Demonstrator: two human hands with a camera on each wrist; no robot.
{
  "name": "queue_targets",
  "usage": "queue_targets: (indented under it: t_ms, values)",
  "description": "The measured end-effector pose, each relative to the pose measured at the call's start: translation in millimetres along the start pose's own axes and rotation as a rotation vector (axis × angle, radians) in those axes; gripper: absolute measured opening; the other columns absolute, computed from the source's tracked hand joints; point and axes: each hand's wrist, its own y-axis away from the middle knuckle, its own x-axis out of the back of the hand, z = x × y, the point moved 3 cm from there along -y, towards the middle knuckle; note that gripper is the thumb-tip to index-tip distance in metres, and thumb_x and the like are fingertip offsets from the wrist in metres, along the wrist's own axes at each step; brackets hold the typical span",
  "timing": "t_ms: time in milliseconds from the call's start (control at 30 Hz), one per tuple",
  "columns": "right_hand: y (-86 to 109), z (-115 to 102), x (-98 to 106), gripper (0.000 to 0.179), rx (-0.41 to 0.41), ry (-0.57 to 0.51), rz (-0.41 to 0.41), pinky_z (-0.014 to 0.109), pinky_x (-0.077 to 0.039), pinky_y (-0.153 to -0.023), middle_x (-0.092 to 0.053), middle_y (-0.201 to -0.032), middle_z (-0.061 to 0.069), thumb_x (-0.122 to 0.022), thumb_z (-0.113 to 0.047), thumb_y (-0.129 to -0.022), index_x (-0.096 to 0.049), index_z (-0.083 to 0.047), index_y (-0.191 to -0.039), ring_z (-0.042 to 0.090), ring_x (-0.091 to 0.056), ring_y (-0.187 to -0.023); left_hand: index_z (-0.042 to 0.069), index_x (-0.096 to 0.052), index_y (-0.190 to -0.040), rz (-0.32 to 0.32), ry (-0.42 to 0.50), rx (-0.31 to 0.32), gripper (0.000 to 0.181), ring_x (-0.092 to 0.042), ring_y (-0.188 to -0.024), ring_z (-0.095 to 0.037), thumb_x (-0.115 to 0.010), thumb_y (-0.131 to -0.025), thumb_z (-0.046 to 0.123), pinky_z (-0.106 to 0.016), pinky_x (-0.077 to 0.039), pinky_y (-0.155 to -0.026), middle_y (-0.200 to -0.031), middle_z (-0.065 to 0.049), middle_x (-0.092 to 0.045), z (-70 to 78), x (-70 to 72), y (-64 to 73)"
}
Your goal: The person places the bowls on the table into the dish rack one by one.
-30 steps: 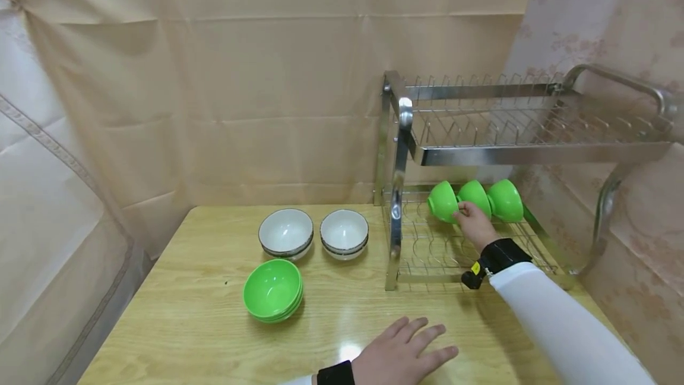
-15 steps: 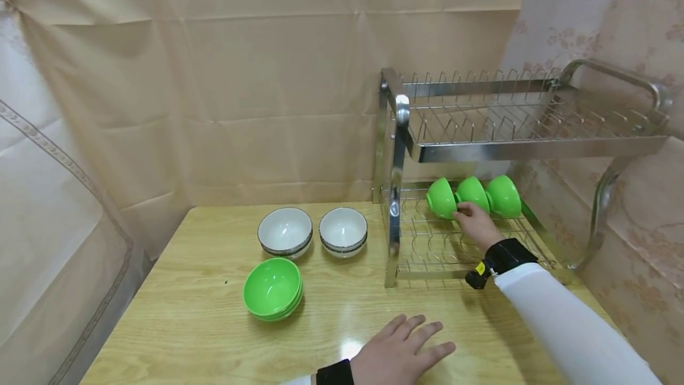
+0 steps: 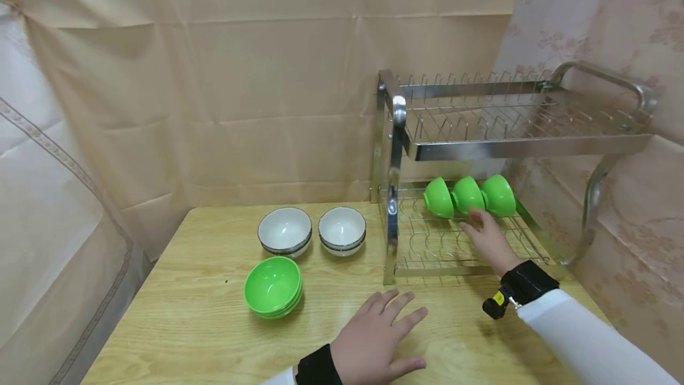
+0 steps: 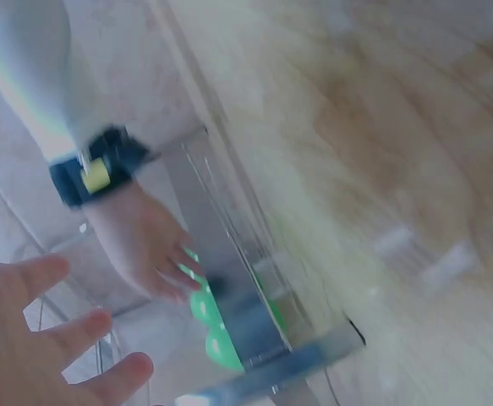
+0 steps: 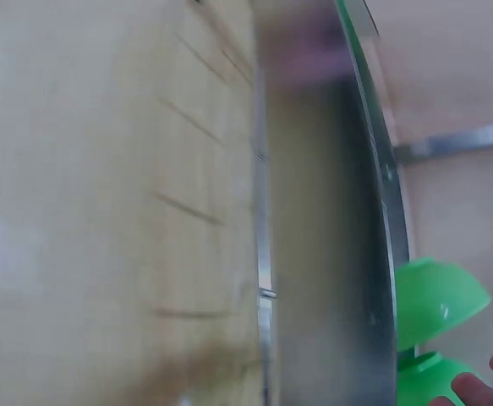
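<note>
Three green bowls stand on edge in a row on the lower tier of the metal dish rack: a left bowl, a middle bowl and a right bowl. Just in front of the middle and right bowls is my right hand, fingers loosely extended and holding nothing. Its fingertips also show beside a green bowl in the right wrist view. My left hand hovers over the table's near part, fingers spread. A stack of green bowls sits left of it.
Behind the green stack stand two stacks of white bowls with dark rims, one left and one right. The rack's upper tier, with its wire prongs, overhangs the lower one. Cloth hangs behind the wooden table.
My right hand has let go of the left bowl's rim and drawn back toward me and to the right. My left hand has shifted left and slightly up, fingers spread.
</note>
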Motion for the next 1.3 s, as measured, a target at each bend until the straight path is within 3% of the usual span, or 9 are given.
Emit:
queue_targets:
  t_ms: [200, 333, 600, 700, 833, 1033, 1100, 1300]
  values:
    - [45.6, -9.5, -13.9, 0.064, 0.119, 0.137, -0.028, 0.065, -0.027, -0.108, -0.028, -0.150, 0.034, -0.051, -0.030, -0.104, -0.027, 0.009, -0.149, 0.051, -0.024, -0.139, 0.028, -0.032, -0.156, -0.044, 0.086, 0.098, 0.071, -0.034, -0.142, -0.028, -0.038, -0.097, 0.068, -0.049, -0.034, -0.112, -0.159, -0.004, -0.030, -13.4, 1.9, 12.0]
    - [78.1, -18.1, -31.1, 0.065, 0.201, 0.291, -0.046, 0.067, -0.033, -0.103, -0.035, -0.148, 0.031, -0.059, -0.034, -0.100, -0.035, 0.004, -0.147, 0.051, -0.033, -0.135, 0.029, -0.030, -0.156, -0.084, 0.123, 0.156, 0.071, -0.032, -0.144, -0.029, -0.037, -0.097, 0.068, -0.051, -0.031, -0.113, -0.160, -0.003, -0.029, -21.5, 0.7, 19.6]
    - [125.4, -25.4, -63.4, 0.073, 0.496, 0.582, 0.020, 0.061, -0.038, -0.103, -0.048, -0.143, 0.016, -0.079, -0.041, -0.083, -0.050, -0.005, -0.140, 0.038, -0.043, -0.133, 0.027, -0.034, -0.155, -0.051, 0.090, 0.218, 0.071, -0.035, -0.142, -0.031, -0.042, -0.096, 0.066, -0.052, -0.032, -0.112, -0.158, -0.005, -0.033, -30.3, -0.4, 33.2]
    - [134.9, -25.1, -70.9, 0.078, 0.579, 0.642, 0.037, 0.059, -0.038, -0.103, -0.050, -0.142, 0.012, -0.082, -0.045, -0.078, -0.052, -0.007, -0.139, 0.035, -0.044, -0.131, 0.026, -0.036, -0.154, -0.038, 0.078, 0.221, 0.070, -0.037, -0.141, -0.031, -0.040, -0.097, 0.067, -0.052, -0.033, -0.111, -0.157, -0.006, -0.035, -31.5, 0.4, 35.4]
    - [140.9, -25.5, -76.7, 0.080, 0.603, 0.673, 0.037, 0.058, -0.035, -0.106, -0.050, -0.142, 0.009, -0.081, -0.049, -0.077, -0.052, -0.011, -0.140, 0.033, -0.044, -0.132, 0.025, -0.036, -0.154, -0.039, 0.087, 0.225, 0.070, -0.037, -0.140, -0.031, -0.039, -0.097, 0.066, -0.052, -0.034, -0.111, -0.156, -0.006, -0.036, -32.1, 0.1, 36.3]
    - [147.5, -22.5, -82.3, 0.077, 0.649, 0.695, 0.025, 0.032, -0.009, -0.120, -0.051, -0.143, 0.009, -0.080, -0.050, -0.078, -0.052, -0.012, -0.140, 0.029, -0.043, -0.134, 0.024, -0.039, -0.152, -0.028, 0.083, 0.237, 0.067, -0.039, -0.139, -0.030, -0.046, -0.097, 0.061, -0.051, -0.035, -0.111, -0.155, -0.006, -0.038, -33.7, -4.1, 32.0]
    - [149.9, -20.9, -84.0, 0.076, 0.677, 0.691, 0.027, 0.026, -0.002, -0.119, -0.053, -0.140, 0.010, -0.081, -0.049, -0.077, -0.054, -0.012, -0.137, 0.029, -0.045, -0.133, 0.022, -0.042, -0.151, -0.006, 0.061, 0.261, 0.064, -0.041, -0.137, -0.030, -0.050, -0.098, 0.057, -0.049, -0.035, -0.111, -0.154, -0.007, -0.040, -37.7, -5.1, 26.7]
    - [159.0, -18.6, -86.8, 0.073, 0.785, 0.684, 0.045, 0.023, -0.001, -0.119, -0.057, -0.134, 0.011, -0.084, -0.046, -0.074, -0.058, -0.009, -0.131, 0.034, -0.050, -0.127, 0.017, -0.046, -0.147, 0.095, -0.007, 0.400, 0.059, -0.045, -0.133, -0.032, -0.063, -0.095, 0.039, -0.047, -0.036, -0.110, -0.149, -0.012, -0.044, -60.9, -8.1, 5.9]
